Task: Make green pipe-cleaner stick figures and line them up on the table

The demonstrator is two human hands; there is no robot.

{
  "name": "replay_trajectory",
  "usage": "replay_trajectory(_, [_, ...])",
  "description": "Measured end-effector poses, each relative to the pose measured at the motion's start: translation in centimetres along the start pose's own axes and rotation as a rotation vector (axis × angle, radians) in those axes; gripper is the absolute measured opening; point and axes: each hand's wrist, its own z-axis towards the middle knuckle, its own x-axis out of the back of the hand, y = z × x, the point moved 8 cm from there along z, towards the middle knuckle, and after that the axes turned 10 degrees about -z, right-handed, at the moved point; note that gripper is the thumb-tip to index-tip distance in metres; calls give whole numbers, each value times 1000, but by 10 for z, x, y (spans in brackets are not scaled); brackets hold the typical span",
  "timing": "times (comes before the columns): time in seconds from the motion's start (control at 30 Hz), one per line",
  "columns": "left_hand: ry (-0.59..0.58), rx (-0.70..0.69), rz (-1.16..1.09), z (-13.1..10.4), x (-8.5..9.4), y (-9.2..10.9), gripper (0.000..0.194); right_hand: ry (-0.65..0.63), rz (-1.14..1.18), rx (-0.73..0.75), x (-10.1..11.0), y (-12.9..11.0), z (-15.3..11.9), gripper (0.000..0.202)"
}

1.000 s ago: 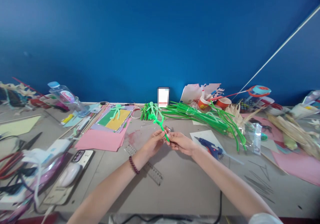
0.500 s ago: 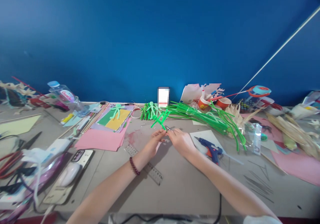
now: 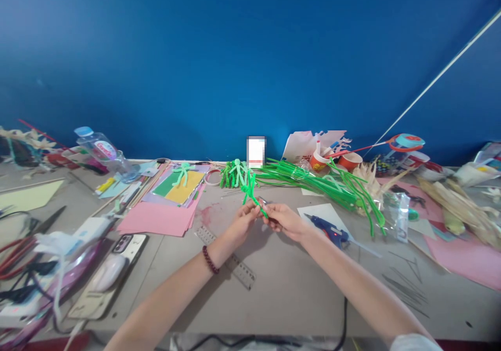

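A bright green pipe-cleaner figure (image 3: 250,189) is held up between my two hands, above the middle of the table. My left hand (image 3: 246,218) pinches its lower part from the left, thumb on top. From the right, the closed fingers of my right hand (image 3: 282,218) grip the same lower end. A small grey metal tip (image 3: 263,201) shows just above the fingers; what tool it belongs to is hidden. Behind the held piece stand several finished green pipe-cleaner figures (image 3: 235,172), and loose green pipe cleaners (image 3: 313,181) lie to their right.
A blue glue gun (image 3: 331,230) rests on white paper right of my hands. A clear ruler (image 3: 242,271) lies beneath my left forearm. Pink paper sheets (image 3: 156,219), a phone (image 3: 86,301) and a plastic bottle (image 3: 99,145) are at left. Thin wires (image 3: 405,288) lie at right.
The green pipe-cleaner figure has turned more upright, its arms drawn closer together. My right hand has moved slightly right and down, and more of the figure's lower end shows between my fingers.
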Motion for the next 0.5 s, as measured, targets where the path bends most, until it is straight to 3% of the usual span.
replay_trajectory(0.1, [21, 22, -64, -1, 4, -1, 33, -183, 320, -78, -19, 4, -1, 34])
replay_trajectory(0.2, [17, 52, -86, -1, 4, -3, 30, -124, 312, -44, -14, 3, 1, 35])
replay_trajectory(0.27, [18, 54, -78, -1, 3, -3, 25, 17, 102, 2, 0, 1, 2, 34])
replay_trajectory(0.37, [87, 62, -71, -1, 5, -3, 23, 295, -446, 149, 24, -16, -4, 25])
replay_trajectory(0.43, [154, 68, -53, -1, 11, -4, 22, 433, -827, 276, 25, -31, -12, 19])
replay_trajectory(0.5, [192, 60, -26, -2, 16, -5, 19, 487, -1117, 358, 16, -39, -18, 20])
